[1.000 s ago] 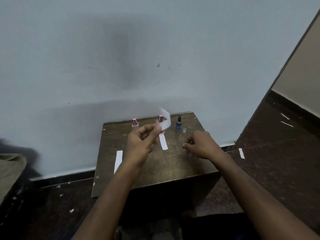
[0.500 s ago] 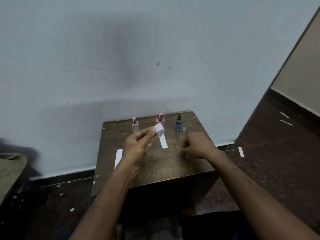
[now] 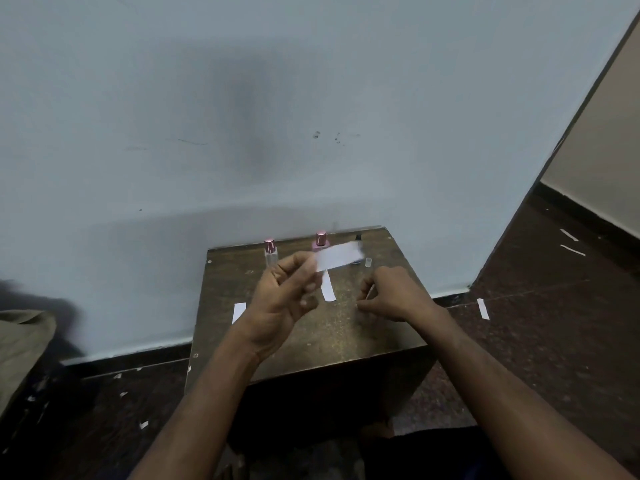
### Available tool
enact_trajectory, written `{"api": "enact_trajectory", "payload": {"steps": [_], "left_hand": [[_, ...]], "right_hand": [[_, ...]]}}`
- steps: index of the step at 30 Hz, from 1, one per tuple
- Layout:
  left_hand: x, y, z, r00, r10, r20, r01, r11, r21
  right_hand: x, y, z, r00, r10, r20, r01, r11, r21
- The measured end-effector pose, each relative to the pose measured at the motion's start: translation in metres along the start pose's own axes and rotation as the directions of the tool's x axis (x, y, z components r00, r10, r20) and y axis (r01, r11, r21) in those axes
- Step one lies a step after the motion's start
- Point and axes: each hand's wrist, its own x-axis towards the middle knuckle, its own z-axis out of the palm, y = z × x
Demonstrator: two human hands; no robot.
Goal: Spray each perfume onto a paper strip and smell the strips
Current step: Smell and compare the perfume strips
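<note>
My left hand [image 3: 284, 299] pinches a white paper strip [image 3: 337, 256] by one end and holds it above the small brown table [image 3: 339, 337], pointing right, blurred. Behind it stand a clear bottle with a pink cap [image 3: 270, 252] and a pink bottle [image 3: 321, 240]. The dark blue bottle [image 3: 357, 237] is mostly hidden behind the strip. A small clear cap [image 3: 368, 262] sits beside it. My right hand [image 3: 391, 296] rests on the table with fingers curled, holding nothing I can see. Two more strips lie on the table, one at the middle [image 3: 328, 289] and one at the left [image 3: 239, 311].
The table stands against a pale wall. Dark floor surrounds it, with scattered paper scraps and a strip [image 3: 483, 309] to the right. A beige cloth object [image 3: 20, 344] is at the far left. A doorway opens on the right.
My left hand has swung the strip from pointing up to lying sideways to the right, now covering the blue bottle. My right hand has stayed on the table.
</note>
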Motion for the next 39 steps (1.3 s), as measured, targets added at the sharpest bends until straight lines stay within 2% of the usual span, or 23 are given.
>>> {"api": "enact_trajectory", "payload": {"steps": [1,2,3,4,6,7,8,10,12,14,16,17,19,25,29,35,39], "left_hand": [[-0.004,0.006,0.001,0.995,-0.025,0.101,0.035,0.994,-0.099],[-0.007,0.009,0.003,0.989,-0.044,0.141,0.060,0.993,-0.105],[-0.007,0.009,0.001,0.992,-0.057,0.111,0.056,0.998,0.009],[-0.005,0.006,0.000,0.998,-0.052,0.032,0.044,0.975,0.218],[0.000,-0.001,-0.003,0.992,0.001,-0.129,0.073,0.820,0.568],[0.002,-0.003,-0.004,0.990,-0.005,-0.141,0.094,0.770,0.631],[0.002,-0.002,-0.006,0.993,-0.044,-0.109,0.103,0.768,0.633],[0.000,0.000,-0.009,0.988,-0.142,0.065,0.082,0.826,0.557],[-0.004,0.006,-0.007,0.972,-0.162,0.169,0.043,0.833,0.552],[-0.002,0.004,-0.009,0.991,-0.101,0.091,0.015,0.747,0.665],[0.005,0.000,-0.016,0.999,0.031,-0.044,0.018,0.577,0.816],[0.008,-0.002,-0.020,0.992,0.094,-0.084,0.025,0.509,0.861],[0.014,-0.006,-0.026,0.978,0.168,-0.123,0.038,0.435,0.900],[0.037,-0.017,-0.033,0.978,0.186,-0.095,0.042,0.273,0.961],[0.051,-0.018,-0.027,0.980,0.194,-0.045,0.043,0.011,0.999],[0.079,-0.036,-0.016,0.982,0.188,0.001,0.006,-0.037,0.999],[0.095,-0.049,-0.007,0.984,0.176,0.023,-0.011,-0.065,0.998]], "right_hand": [[-0.001,-0.001,0.000,1.000,-0.003,-0.007,0.003,1.000,0.002],[-0.002,-0.002,0.000,1.000,-0.007,-0.013,0.007,1.000,0.002],[-0.001,-0.003,0.000,1.000,-0.013,-0.016,0.013,1.000,0.013],[-0.002,-0.003,0.000,1.000,-0.017,-0.013,0.017,1.000,0.020],[-0.003,-0.004,-0.003,0.999,-0.025,0.019,0.024,0.998,0.049],[-0.003,-0.004,-0.004,0.999,-0.016,0.049,0.009,0.991,0.134],[-0.003,-0.004,-0.006,0.996,0.002,0.094,-0.029,0.958,0.285],[-0.008,-0.008,-0.011,0.975,0.015,0.223,-0.154,0.769,0.621],[-0.010,-0.012,-0.014,0.949,-0.044,0.313,-0.227,0.597,0.770],[-0.011,-0.014,-0.016,0.921,-0.109,0.373,-0.281,0.476,0.834],[-0.014,-0.013,-0.018,0.887,-0.148,0.436,-0.342,0.422,0.839],[-0.015,-0.012,-0.019,0.875,-0.155,0.459,-0.356,0.437,0.826],[-0.018,-0.009,-0.021,0.865,-0.159,0.475,-0.343,0.503,0.793],[-0.017,0.010,-0.025,0.900,-0.089,0.427,-0.279,0.635,0.720],[-0.016,0.019,-0.020,0.921,0.015,0.390,-0.303,0.657,0.691],[-0.010,0.036,-0.016,0.933,0.059,0.356,-0.277,0.750,0.601],[-0.003,0.042,-0.014,0.935,0.129,0.331,-0.279,0.842,0.461]]}}
